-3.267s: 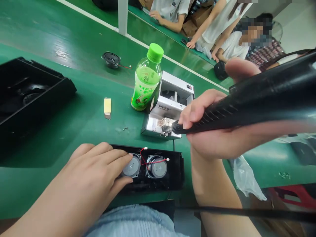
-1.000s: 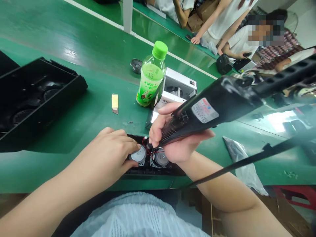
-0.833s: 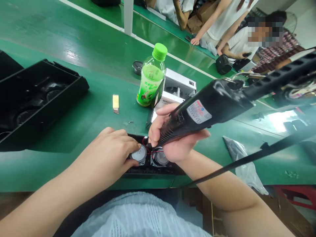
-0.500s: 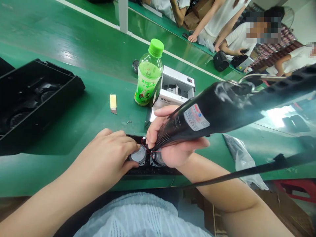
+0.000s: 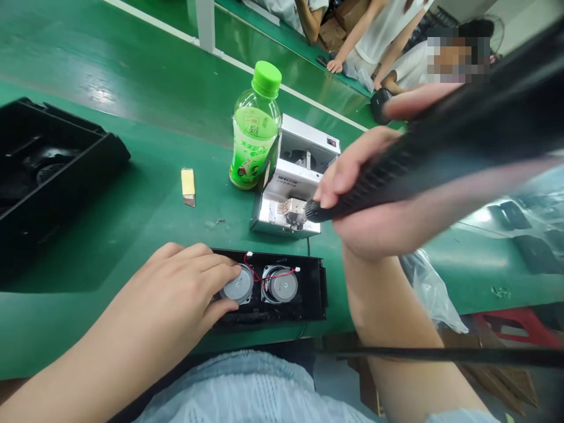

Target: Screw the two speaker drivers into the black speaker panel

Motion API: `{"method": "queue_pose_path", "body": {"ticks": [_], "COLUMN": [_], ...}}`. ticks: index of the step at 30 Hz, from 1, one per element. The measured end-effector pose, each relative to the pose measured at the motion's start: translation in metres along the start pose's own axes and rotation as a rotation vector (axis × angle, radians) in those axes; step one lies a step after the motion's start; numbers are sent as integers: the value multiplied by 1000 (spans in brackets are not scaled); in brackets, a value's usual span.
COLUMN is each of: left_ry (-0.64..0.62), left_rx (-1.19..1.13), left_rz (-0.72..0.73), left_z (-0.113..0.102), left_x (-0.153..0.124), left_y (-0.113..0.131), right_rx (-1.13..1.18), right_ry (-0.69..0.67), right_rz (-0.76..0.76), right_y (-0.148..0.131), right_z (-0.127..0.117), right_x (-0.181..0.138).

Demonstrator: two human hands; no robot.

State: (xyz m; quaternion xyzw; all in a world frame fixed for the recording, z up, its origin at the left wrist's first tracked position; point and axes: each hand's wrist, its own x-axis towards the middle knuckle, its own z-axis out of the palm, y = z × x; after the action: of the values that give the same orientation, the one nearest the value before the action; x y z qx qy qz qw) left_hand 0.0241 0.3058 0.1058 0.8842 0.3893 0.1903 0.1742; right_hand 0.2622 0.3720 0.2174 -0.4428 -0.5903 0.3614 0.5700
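Observation:
My left hand (image 5: pixel 187 288) has its thumb and fingers closed around the edge of a round grey speaker (image 5: pixel 239 286). That speaker sits in a black plastic housing (image 5: pixel 318 291). Beside it in the same housing lies a second speaker (image 5: pixel 282 286); thin red wires with white plugs run over the pair. My right hand (image 5: pixel 379 232) is wrapped around a black electric screwdriver (image 5: pixel 423 153), raised and blurred in part. Its nose points at the front of a silver screw feeder (image 5: pixel 304 138) marked WEIXIN; whether it touches there I cannot tell.
A green-capped drink bottle (image 5: pixel 255 135) stands against the feeder's left side. Further left lie a yellow-wrapped blade (image 5: pixel 188 187) and a large black casing (image 5: pixel 66 182). A clear plastic bag (image 5: pixel 434 291) hangs at the right table edge. Several people work across the green table (image 5: pixel 145 76).
My right hand has lifted the screwdriver off the speakers and moved it up and right to the feeder. Both speakers now show. My left hand keeps its hold on the left speaker.

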Motion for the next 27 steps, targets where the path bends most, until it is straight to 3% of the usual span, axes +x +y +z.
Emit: {"method": "queue_pose_path", "body": {"ticks": [3,8,11,16,19,23,27], "left_ry": [10,-29,-37,-15,81,261,269], "left_rx": [16,14,-6,-64,-62,-66,-302], "left_rz": [14,-16,-23,-20,-30,-18,17], "left_z": [1,-3,-3,-3,-4,-4,-3], "left_x": [-1,0,2,0,-1,7,18], "left_y": [1,5,4,0,4,26,51], "right_rx": [68,93,92,157,280,384,458], "right_ry": [171,-121,-107,-17,89,78,92], "right_rz": [-165,163,227,159,61,32,39], "right_y": [7,-8,-15,-23,-30,-37,-40], "right_z": [10,1,-2,-9,-14,-14,-10], "right_x": [0,-10,-19,-23,-26,-43,-63]}}
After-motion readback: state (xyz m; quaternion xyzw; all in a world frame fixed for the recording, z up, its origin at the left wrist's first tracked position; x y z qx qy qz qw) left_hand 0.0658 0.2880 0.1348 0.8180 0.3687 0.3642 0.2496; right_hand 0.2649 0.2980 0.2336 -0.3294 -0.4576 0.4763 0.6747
